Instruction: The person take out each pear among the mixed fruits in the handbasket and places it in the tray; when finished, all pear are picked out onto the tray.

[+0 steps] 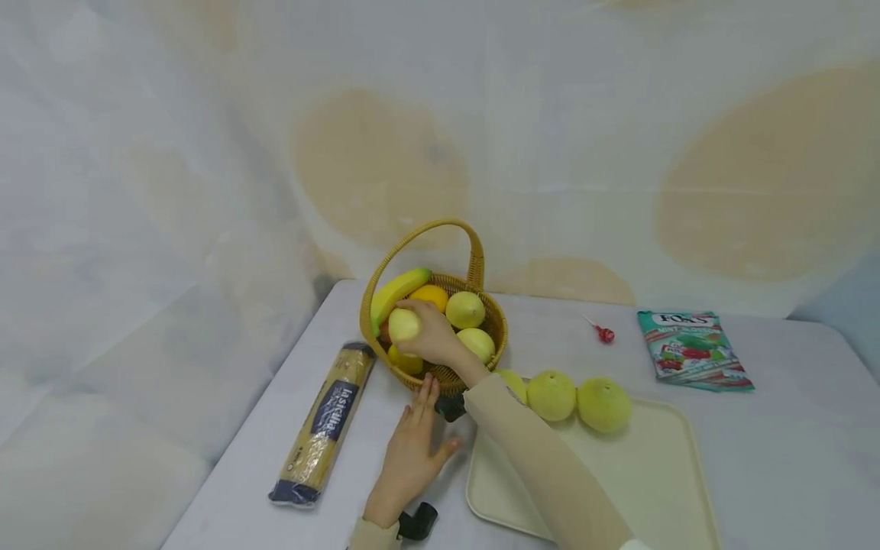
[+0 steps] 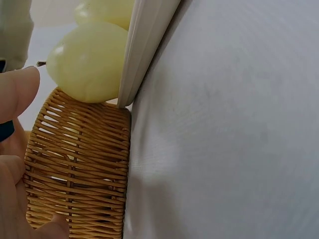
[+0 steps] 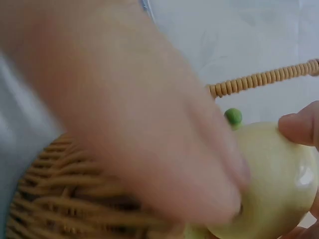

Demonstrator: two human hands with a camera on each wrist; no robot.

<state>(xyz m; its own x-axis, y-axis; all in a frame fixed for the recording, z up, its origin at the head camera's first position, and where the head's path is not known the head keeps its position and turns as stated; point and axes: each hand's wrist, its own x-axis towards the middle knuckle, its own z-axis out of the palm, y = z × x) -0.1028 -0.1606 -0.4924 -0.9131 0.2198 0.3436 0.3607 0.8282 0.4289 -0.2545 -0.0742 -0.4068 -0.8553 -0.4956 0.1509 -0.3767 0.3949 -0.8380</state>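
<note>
Over the wicker basket (image 1: 502, 336), my right hand (image 1: 429, 332) grips a round pale yellow-green pear (image 1: 404, 325). Thumb and fingers lie around this pear (image 3: 271, 174) in the right wrist view. With fingers mostly straight, my left hand (image 1: 409, 454) touches or nearly touches the basket's near side; its woven wall (image 2: 77, 164) is close to the fingers in the left wrist view. Inside the basket are a banana (image 1: 399, 294), an orange fruit (image 1: 430, 295), a yellow fruit (image 1: 406, 360) and two pale pears (image 1: 465, 309). My right hand hides part of the contents.
A cream tray (image 1: 646, 473) under my right forearm bears several similar pears (image 1: 603, 405) along its far edge. A spaghetti pack (image 1: 323, 428) lies left of the basket. At the right are a red lollipop (image 1: 605, 334) and a green candy bag (image 1: 694, 350).
</note>
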